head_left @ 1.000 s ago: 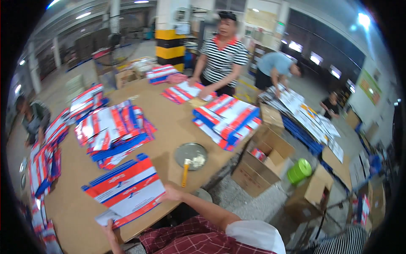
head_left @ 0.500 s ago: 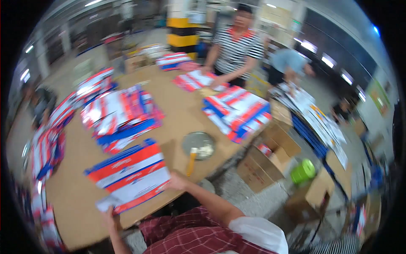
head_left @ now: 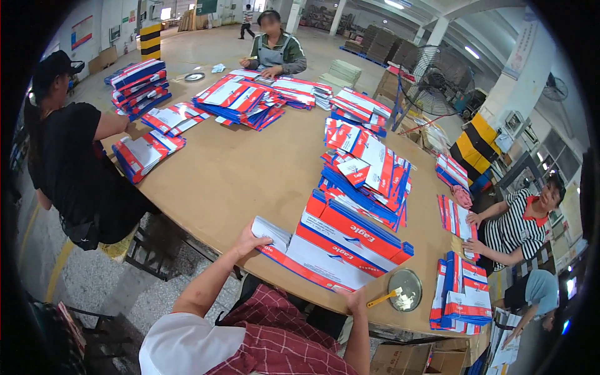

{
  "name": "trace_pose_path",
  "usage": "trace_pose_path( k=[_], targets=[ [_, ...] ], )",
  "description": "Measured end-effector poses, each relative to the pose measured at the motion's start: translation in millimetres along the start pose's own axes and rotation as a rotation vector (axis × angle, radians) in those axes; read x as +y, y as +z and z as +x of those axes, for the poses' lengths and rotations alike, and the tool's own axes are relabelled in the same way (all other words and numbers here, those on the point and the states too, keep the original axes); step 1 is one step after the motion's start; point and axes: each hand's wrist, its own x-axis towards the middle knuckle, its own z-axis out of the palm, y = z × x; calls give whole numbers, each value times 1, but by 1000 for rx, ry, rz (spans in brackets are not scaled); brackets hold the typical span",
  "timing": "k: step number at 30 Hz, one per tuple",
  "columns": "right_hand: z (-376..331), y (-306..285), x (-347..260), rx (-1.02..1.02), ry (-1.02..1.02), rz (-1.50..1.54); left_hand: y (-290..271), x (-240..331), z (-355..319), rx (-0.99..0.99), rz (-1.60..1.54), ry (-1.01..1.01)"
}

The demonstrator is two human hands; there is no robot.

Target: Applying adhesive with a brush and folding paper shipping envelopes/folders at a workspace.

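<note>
I hold a bundle of flat, folded red, white and blue printed paper sheets (head_left: 331, 259) tilted up at the table's near edge. My left hand (head_left: 250, 240) is closed on its left end, thumb on the white inner face, where several layers fan out. At the lower right corner, my right hand (head_left: 354, 301) grips the edge, its fingers partly hidden. Close to that hand, a round metal plate (head_left: 412, 284) carries a whitish paste, and a yellow-handled brush (head_left: 384, 297) rests on its rim.
Behind the bundle lies a tall, uneven pile of similar printed sheets (head_left: 369, 165). More piles (head_left: 240, 97) line the far side of the brown table (head_left: 250, 169). Co-workers sit or stand at left, far side and right. Cardboard boxes (head_left: 400, 359) stand below the near right edge.
My view has swung to the left, bringing the far and left co-workers into sight. The bundle remains in both hands; the plate and brush now appear farther right.
</note>
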Motion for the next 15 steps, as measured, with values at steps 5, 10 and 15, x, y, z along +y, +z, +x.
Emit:
trace_pose_path(
  k=[5,10,15],
  targets=[
    [-1,6,-58,-52,131,-132,-12,-22,-7,5,34,41],
    [-3,-8,-51,-61,145,-7,13,-9,9,23,46,59],
    [3,4,-61,-75,95,111,-3,-2,0,27,53,36]
  ],
)
